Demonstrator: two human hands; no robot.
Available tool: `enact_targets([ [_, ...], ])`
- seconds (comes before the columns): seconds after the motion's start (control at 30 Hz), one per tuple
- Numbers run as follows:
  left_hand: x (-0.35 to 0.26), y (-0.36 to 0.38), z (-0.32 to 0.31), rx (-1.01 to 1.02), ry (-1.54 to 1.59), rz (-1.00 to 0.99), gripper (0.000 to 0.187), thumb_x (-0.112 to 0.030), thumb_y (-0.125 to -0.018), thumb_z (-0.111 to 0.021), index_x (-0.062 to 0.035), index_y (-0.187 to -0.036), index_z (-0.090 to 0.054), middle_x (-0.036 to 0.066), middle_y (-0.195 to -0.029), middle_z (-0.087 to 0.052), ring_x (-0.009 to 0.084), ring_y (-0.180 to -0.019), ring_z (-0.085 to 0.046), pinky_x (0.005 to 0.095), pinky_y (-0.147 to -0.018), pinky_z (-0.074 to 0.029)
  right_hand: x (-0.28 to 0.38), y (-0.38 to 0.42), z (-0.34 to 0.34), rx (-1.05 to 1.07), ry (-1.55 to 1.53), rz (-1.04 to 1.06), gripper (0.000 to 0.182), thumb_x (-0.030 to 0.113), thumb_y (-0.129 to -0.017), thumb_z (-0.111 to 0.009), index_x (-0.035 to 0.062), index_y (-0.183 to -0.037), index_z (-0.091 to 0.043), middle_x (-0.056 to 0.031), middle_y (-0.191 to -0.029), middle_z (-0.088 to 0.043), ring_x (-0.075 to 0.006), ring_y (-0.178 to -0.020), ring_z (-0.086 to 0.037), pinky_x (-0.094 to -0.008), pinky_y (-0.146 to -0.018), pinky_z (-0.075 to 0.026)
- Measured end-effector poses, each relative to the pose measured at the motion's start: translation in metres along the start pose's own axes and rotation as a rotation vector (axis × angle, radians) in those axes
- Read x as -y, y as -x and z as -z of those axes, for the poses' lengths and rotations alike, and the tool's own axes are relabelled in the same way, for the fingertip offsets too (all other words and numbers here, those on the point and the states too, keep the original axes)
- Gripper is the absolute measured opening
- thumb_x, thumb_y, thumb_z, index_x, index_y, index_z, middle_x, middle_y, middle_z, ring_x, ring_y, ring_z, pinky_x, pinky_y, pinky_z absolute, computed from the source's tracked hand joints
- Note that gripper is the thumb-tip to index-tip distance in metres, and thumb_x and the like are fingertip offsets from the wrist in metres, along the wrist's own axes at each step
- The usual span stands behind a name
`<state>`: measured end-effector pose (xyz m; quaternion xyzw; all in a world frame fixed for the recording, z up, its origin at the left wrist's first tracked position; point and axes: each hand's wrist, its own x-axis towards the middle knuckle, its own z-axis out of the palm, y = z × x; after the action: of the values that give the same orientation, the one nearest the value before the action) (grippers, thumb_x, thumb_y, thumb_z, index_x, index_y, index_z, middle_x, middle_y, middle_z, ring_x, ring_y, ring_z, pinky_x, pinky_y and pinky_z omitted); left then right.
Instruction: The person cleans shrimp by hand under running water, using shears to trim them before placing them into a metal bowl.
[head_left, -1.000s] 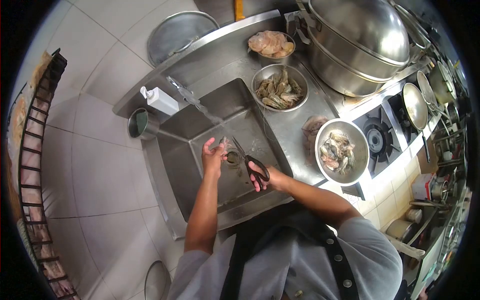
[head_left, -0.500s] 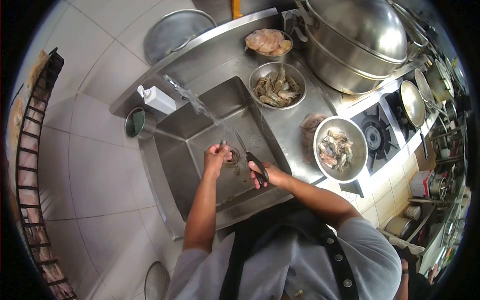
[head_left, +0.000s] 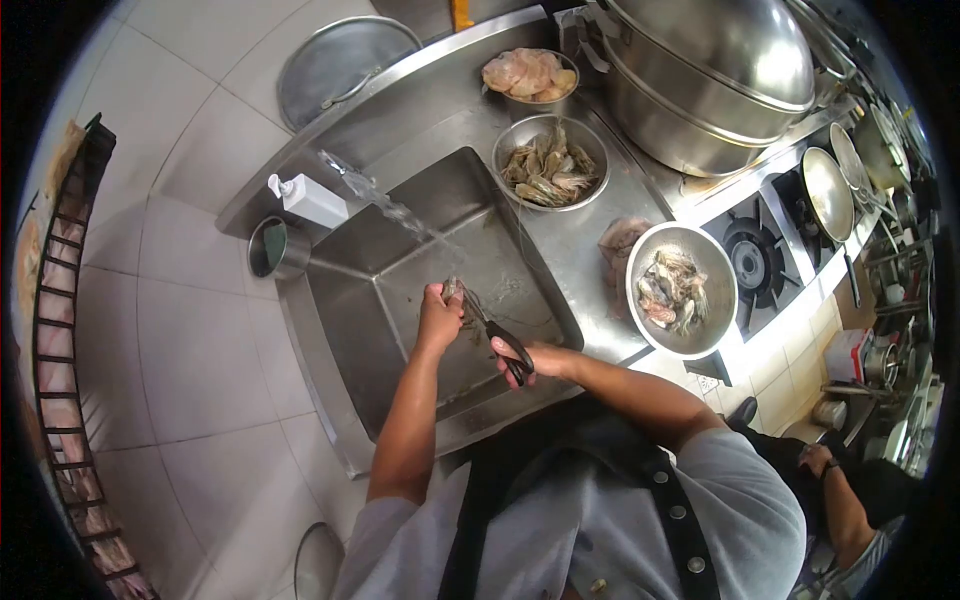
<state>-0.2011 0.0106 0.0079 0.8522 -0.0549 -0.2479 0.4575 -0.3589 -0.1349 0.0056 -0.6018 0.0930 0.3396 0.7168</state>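
Observation:
Over the sink (head_left: 350,340), my left hand (head_left: 440,318) is closed round a shrimp (head_left: 453,287). My right hand (head_left: 520,362) grips black-handled scissors (head_left: 508,347), their blades pointing up and left right at the shrimp. Water runs from the faucet (head_left: 333,163) into the basin just beyond my hands. Small scraps lie on the sink floor. A steel bowl of whole shrimp (head_left: 548,172) stands on the counter past the sink's far right corner. Nearer, to the right, another steel bowl (head_left: 722,270) holds more shrimp (head_left: 672,292).
A bowl of pale meat (head_left: 530,75) stands at the back, beside a large domed steamer (head_left: 710,80). A white bottle (head_left: 308,200) and a metal cup (head_left: 280,248) sit at the sink's left. Gas burners (head_left: 750,258) and a pan (head_left: 828,195) lie right. Another person (head_left: 840,490) is at lower right.
The scissors have moved left and down, their blades now at the shrimp in my left hand. Another person has come further into view at lower right. The view has shifted slightly.

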Motion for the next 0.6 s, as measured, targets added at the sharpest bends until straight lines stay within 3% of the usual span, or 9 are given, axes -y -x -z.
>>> enact_targets([
  [0.2, 0.013, -0.009, -0.002, -0.051, -0.085, -0.054, 0.033, -0.015, -0.089, -0.058, 0.0046, -0.112, -0.045, 0.01, -0.078, -0.059, 0.0153, -0.063, -0.057, 0.031, -0.059, -0.047, 0.008, -0.006, 0.0, -0.206, -0.018, -0.001, 0.069, 0.075, -0.08, -0.047, 0.0066, -0.082, -0.055, -0.0035, -0.065, -0.059, -0.0134, -0.052, -0.058, -0.0235, -0.046, -0.042],
  [0.27, 0.009, -0.009, 0.001, -0.037, -0.072, -0.042, 0.033, -0.016, -0.089, -0.059, 0.0047, -0.111, -0.045, 0.009, -0.077, -0.059, 0.016, -0.063, -0.057, 0.0316, -0.06, -0.046, 0.012, -0.001, -0.001, -0.24, -0.17, 0.076, 0.064, 0.07, -0.081, -0.052, 0.006, -0.081, -0.056, -0.0037, -0.062, -0.059, -0.013, -0.05, -0.058, -0.0221, -0.044, -0.041],
  [0.47, 0.008, -0.008, 0.006, -0.01, -0.055, -0.023, 0.033, -0.016, -0.088, -0.059, 0.0036, -0.112, -0.047, 0.01, -0.078, -0.059, 0.0172, -0.063, -0.057, 0.0329, -0.062, -0.047, 0.007, 0.003, 0.005, -0.135, -0.127, -0.035, 0.063, 0.071, -0.084, -0.047, 0.0088, -0.077, -0.054, -0.0019, -0.059, -0.057, -0.0117, -0.053, -0.058, -0.024, -0.046, -0.04],
  [0.6, 0.017, -0.011, 0.004, 0.004, -0.248, -0.143, 0.035, -0.016, -0.088, -0.059, 0.0048, -0.114, -0.048, 0.013, -0.086, -0.062, 0.0201, -0.068, -0.059, 0.0328, -0.067, -0.047, 0.011, -0.003, 0.007, -0.102, -0.066, -0.028, 0.066, 0.074, -0.083, -0.043, 0.0089, -0.077, -0.054, -0.0027, -0.061, -0.058, -0.0121, -0.054, -0.058, -0.0247, -0.046, -0.041],
])
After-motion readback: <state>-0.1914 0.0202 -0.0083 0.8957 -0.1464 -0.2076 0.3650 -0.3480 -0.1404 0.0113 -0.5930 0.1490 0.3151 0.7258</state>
